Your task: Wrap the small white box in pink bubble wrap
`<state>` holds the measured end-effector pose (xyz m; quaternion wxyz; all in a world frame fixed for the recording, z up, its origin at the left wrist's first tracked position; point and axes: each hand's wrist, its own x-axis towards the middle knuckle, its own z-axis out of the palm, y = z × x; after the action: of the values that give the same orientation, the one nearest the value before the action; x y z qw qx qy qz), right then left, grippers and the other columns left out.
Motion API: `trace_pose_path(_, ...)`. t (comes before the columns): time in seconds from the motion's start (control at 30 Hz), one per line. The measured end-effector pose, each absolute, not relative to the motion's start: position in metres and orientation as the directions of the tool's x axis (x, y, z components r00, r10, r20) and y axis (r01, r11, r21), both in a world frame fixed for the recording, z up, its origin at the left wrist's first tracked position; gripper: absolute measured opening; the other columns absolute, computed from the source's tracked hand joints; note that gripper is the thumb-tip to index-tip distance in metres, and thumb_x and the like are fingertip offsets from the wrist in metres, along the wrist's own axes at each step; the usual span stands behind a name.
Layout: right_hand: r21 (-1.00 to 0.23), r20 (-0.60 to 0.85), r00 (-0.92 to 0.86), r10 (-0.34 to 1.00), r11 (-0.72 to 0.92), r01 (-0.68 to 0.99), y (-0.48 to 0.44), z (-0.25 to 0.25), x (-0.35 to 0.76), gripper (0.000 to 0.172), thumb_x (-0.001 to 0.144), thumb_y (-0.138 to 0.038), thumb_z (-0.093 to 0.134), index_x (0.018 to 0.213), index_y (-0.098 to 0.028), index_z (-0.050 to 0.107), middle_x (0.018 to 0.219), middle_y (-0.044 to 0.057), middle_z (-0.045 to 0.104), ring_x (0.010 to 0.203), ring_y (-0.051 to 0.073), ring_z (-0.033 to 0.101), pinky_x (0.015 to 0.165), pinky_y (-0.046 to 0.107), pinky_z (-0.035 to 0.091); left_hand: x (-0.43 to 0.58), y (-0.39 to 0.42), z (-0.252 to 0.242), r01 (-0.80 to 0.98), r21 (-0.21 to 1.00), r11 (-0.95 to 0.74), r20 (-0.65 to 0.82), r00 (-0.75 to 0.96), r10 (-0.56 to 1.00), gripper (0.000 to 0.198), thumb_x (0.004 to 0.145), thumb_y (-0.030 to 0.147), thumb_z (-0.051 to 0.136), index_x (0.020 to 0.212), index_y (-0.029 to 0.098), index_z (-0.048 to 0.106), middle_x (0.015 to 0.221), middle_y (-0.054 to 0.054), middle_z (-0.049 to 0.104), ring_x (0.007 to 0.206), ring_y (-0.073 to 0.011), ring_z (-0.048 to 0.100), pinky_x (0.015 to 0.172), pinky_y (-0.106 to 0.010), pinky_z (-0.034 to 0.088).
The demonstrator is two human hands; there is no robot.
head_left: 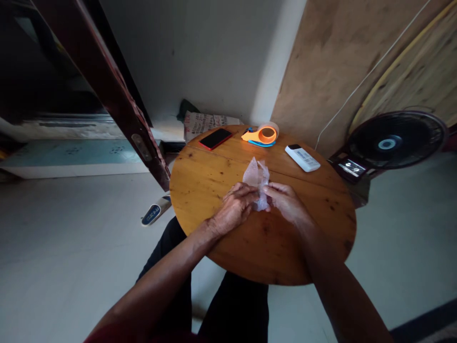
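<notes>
A small piece of translucent whitish plastic wrap point(256, 176), which looks like bubble wrap, stands crumpled over the round wooden table point(207, 176). My left hand point(237, 205) presses on its left side with the fingers bent together. On the right edge my right hand point(285, 200) pinches the wrap between thumb and fingers. Whether anything lies inside the wrap cannot be made out. Beyond my hands are an orange tape dispenser point(262, 135) with a tape roll, a dark phone with a red edge point(216, 138), and a white rectangular device point(303, 158) with a black end.
A dark fan point(387, 143) stands right of the table. Behind the table a printed sack point(210, 122) leans by the wall. A door edge point(107, 90) rises at the left, near a slipper point(156, 211) on the floor. A thin white cord point(371, 74) runs down the wood panel.
</notes>
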<state>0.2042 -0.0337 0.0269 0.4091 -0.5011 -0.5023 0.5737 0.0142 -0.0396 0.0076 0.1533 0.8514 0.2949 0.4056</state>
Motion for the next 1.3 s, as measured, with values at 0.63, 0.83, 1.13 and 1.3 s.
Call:
trace_pose_path(0.63, -0.984, -0.172, -0.248, 0.953, -0.157, 0.082, -0.039, 0.036, 0.214, 0.034, 0.073, -0.034, 0.074, 0.102, -0.017, 0.07, 0.085, 0.007, 0.072, 0.07, 0.017, 0.068, 0.062, 0.032, 0.056, 0.013, -0.038, 0.004, 0.386, 0.517, -0.764, 0.647, 0.408, 0.644, 0.025, 0.079, 0.01, 0.056, 0.096, 0.019, 0.07, 0.108, -0.009, 0.062, 0.106, -0.0221, 0.055, 0.089, -0.039, 0.049)
trace_pose_path(0.83, -0.986, -0.118, -0.312, 0.943, -0.073, 0.152, -0.04, 0.039, 0.215, 0.038, 0.073, -0.031, 0.071, 0.108, -0.018, 0.069, 0.094, 0.007, 0.07, 0.073, 0.017, 0.066, 0.069, 0.035, 0.055, 0.009, -0.042, 0.012, 0.358, 0.526, -0.772, 0.619, 0.461, 0.636, 0.023, 0.081, 0.012, 0.055, 0.096, 0.019, 0.071, 0.099, -0.007, 0.064, 0.095, -0.0195, 0.056, 0.084, -0.035, 0.049)
trace_pose_path(1.13, -0.956, -0.008, -0.336, 0.942, 0.092, 0.28, -0.041, 0.039, 0.201, 0.029, 0.073, -0.027, 0.065, 0.101, -0.019, 0.067, 0.081, 0.001, 0.064, 0.064, 0.011, 0.056, 0.062, 0.026, 0.045, 0.01, -0.038, 0.008, 0.278, 0.604, -0.747, 0.628, 0.41, 0.661, 0.025, 0.08, 0.006, 0.051, 0.098, 0.018, 0.064, 0.091, -0.005, 0.067, 0.09, -0.0183, 0.058, 0.083, -0.034, 0.049)
trace_pose_path(1.3, -0.836, 0.142, -0.325, 0.935, 0.289, 0.466, -0.042, 0.036, 0.192, 0.009, 0.078, -0.022, 0.055, 0.078, -0.018, 0.063, 0.064, -0.003, 0.054, 0.056, 0.01, 0.046, 0.054, 0.023, 0.036, 0.011, -0.042, 0.011, 0.293, 0.637, -0.713, 0.615, 0.365, 0.699, 0.02, 0.082, 0.012, 0.056, 0.101, 0.018, 0.059, 0.096, -0.007, 0.062, 0.09, -0.0183, 0.057, 0.081, -0.033, 0.049)
